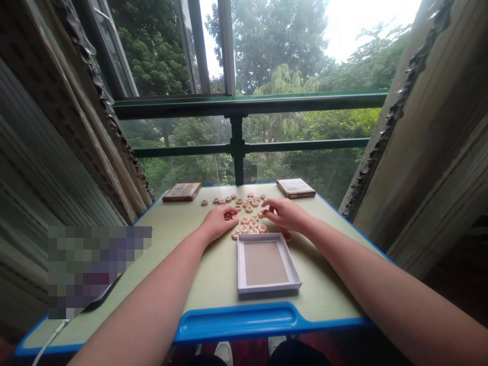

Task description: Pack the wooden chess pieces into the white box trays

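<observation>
Round wooden Chinese chess pieces (253, 223) with red and black characters lie scattered over the middle and back of the table. My left hand (219, 221) is at the left side of the group, its fingers curled round a piece and partly hiding it. On the right, my right hand (284, 212) has its fingers bent, with a piece at the thumb and fingertips. A shallow white box tray (295, 264) with a grey-brown bottom lies nearest to me, its far edge close to the front pieces. One reddish piece (286, 236) shows below my right hand.
Two flat boxes stand at the back: a brown one (182, 192) left, a pale-topped one (296, 187) right. The light green table (171, 259) has a blue rim with a groove (238, 319). A blurred-out object with a white cable (53, 336) is at the left. Curtains and a window surround the table.
</observation>
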Available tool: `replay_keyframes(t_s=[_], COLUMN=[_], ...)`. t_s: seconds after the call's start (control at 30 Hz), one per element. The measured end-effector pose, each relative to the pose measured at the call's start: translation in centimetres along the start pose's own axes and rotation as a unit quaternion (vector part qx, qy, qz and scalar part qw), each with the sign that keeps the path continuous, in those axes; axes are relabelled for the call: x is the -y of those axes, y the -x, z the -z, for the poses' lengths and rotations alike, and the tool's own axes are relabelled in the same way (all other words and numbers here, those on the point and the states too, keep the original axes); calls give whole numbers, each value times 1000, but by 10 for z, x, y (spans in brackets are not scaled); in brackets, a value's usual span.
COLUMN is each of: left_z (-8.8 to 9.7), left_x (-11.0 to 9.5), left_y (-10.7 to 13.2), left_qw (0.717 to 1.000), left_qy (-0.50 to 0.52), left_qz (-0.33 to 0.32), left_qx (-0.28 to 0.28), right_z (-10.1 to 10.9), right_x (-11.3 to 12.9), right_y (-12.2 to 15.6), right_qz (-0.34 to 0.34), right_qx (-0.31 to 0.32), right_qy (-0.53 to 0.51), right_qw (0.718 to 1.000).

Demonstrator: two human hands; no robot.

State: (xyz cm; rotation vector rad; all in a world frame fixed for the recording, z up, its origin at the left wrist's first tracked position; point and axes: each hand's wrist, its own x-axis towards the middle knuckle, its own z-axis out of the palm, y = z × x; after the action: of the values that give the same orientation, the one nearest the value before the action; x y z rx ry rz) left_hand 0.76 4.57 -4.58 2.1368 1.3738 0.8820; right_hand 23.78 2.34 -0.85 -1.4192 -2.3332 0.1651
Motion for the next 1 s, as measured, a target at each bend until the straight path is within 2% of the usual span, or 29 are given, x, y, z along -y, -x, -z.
replay_keyframes(t_s=[0.13, 0.2, 0.43, 0.6, 0.7, 0.83, 1.0], left_z=[0, -1, -5, -3, -3, -4, -2], left_x=[-2, -3, -3, -4, -4, -6, -7], left_y=[1, 0, 0, -1, -1, 1, 0], left_qw=[999, 998, 990, 994, 997, 995, 998], left_qy=[-39, -48, -101, -89, -62, -64, -47], left_qz=[-17, -27, -96, -58, -48, -68, -45], left_qx=[-1, 8, 30, 10, 0, 23, 18], right_z=[1, 1, 4, 5, 6, 6, 4], right_x=[-2, -4, 1, 4, 3, 3, -1], right_y=[1, 1, 3, 4, 4, 4, 2], right_qz=[-10, 2, 34, 79, 70, 52, -13], right_qx=[63, 75, 27, 80, 81, 65, 29], right_qy=[-8, -8, 12, -12, -18, -12, 39], right_qw=[998, 997, 999, 994, 994, 996, 999])
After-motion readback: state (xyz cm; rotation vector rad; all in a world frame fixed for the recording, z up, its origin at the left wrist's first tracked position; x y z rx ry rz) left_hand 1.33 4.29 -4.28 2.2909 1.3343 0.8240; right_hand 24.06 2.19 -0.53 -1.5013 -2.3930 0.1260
